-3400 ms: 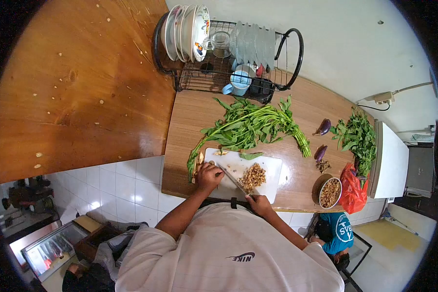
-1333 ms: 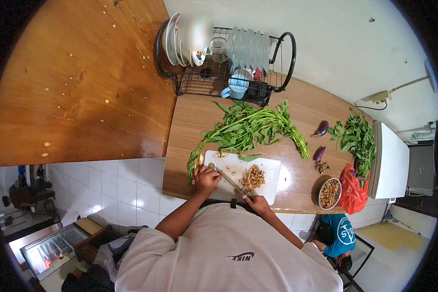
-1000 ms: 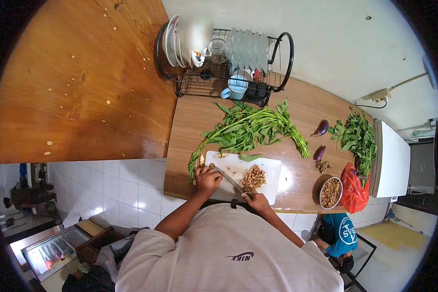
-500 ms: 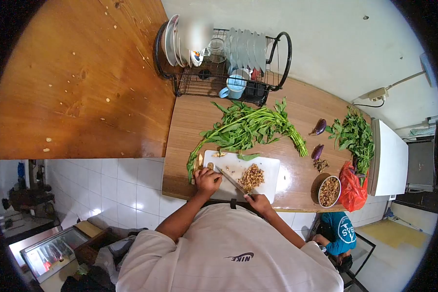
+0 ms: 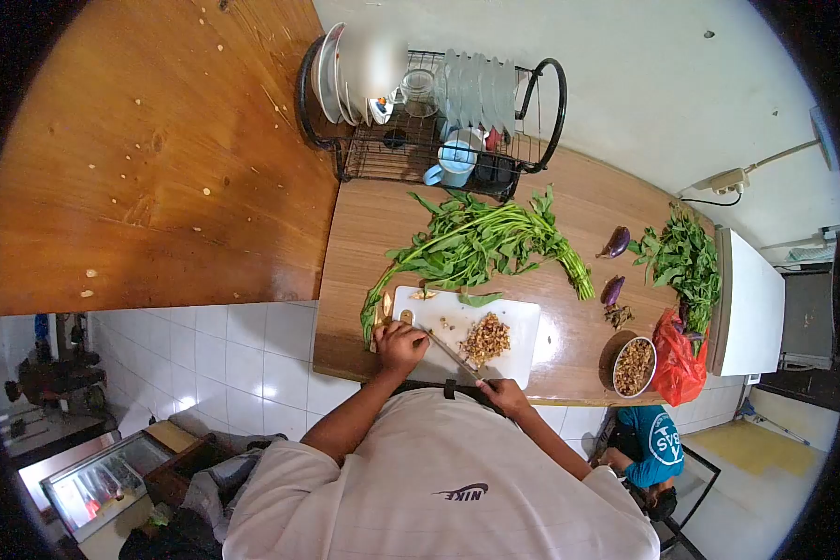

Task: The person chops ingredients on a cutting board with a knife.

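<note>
A white cutting board (image 5: 525,322) lies at the table's near edge, with a pile of small brown chopped pieces (image 5: 486,339) on its right half. My right hand (image 5: 506,396) is closed around the handle of a knife (image 5: 453,352), whose blade slants up and left over the board, beside the pile. At the board's left end, my left hand (image 5: 401,348) rests with its fingers curled, close to the blade's tip; whatever is under them is hidden. Long leafy green stems (image 5: 481,238) lie just behind the board.
A bowl of chopped pieces (image 5: 635,366) stands right, next to a red plastic bag (image 5: 679,359). Two eggplants (image 5: 615,243) and more leafy greens (image 5: 677,261) lie behind. A dish rack (image 5: 392,168) with plates and a mug is at the back. Another person (image 5: 651,443) sits low at right.
The knife blade has shifted slightly right and its angle has changed a little. Both hands stay in nearly the same places, and the view has moved slightly.
</note>
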Motion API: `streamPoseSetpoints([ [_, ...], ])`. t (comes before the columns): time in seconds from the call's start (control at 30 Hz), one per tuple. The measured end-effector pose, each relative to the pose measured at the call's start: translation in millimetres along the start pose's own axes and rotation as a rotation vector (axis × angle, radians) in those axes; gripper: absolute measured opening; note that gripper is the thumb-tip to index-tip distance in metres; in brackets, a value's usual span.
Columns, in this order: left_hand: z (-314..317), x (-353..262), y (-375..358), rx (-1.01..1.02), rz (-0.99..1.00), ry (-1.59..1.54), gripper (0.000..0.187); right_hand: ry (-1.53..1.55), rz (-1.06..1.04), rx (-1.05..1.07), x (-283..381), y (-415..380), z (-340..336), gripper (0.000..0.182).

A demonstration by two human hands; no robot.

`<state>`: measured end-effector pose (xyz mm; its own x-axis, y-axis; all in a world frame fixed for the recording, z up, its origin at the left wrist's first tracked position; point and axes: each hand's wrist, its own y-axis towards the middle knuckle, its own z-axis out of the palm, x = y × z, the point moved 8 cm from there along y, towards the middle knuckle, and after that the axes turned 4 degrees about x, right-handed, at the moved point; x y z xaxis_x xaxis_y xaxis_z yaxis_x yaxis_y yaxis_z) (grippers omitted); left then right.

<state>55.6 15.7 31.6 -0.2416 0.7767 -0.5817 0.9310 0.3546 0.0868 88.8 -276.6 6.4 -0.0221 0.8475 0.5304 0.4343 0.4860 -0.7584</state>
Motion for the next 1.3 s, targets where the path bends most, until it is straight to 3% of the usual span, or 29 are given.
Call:
streamPoseSetpoints([
  [0.07, 1.2, 0.5, -0.5, -0.001, -0.011, 0.009, 0.009, -0.003, -0.092, -0.062, 7.8, 1.7, -2.0, 0.072],
  [0.3, -0.4, 2.0, 0.0, -0.003, 0.021, 0.016, 0.009, -0.06, -0.016, -0.014, 13.8, 11.8, 4.3, 0.075],
  [0.37, 0.9, 2.9, 1.1, 0.01, 0.01, 0.008, 0.009, -0.093, -0.062, -0.103, 10.1, -3.0, -8.3, 0.073],
  [0.7, 3.0, 9.4, -5.0, -0.018, -0.004, -0.049, 0.009, -0.013, 0.009, 0.056, 17.4, -11.8, -10.6, 0.074],
  [0.93, 2.9, 9.3, -4.4, -0.047, 0.01, -0.037, 0.01, -0.099, -0.092, -0.034, 15.9, 1.2, -9.0, 0.079],
  [1.1, -1.0, 4.6, -3.4, -0.004, 0.009, 0.008, 0.009, -0.108, -0.101, -0.036, 34.3, 12.3, -8.1, 0.076],
  [1.3, -5.0, 0.1, -7.9, -0.039, 0.034, 0.022, 0.01, -0.077, -0.025, -0.027, 5.6, -5.9, -11.1, 0.069],
])
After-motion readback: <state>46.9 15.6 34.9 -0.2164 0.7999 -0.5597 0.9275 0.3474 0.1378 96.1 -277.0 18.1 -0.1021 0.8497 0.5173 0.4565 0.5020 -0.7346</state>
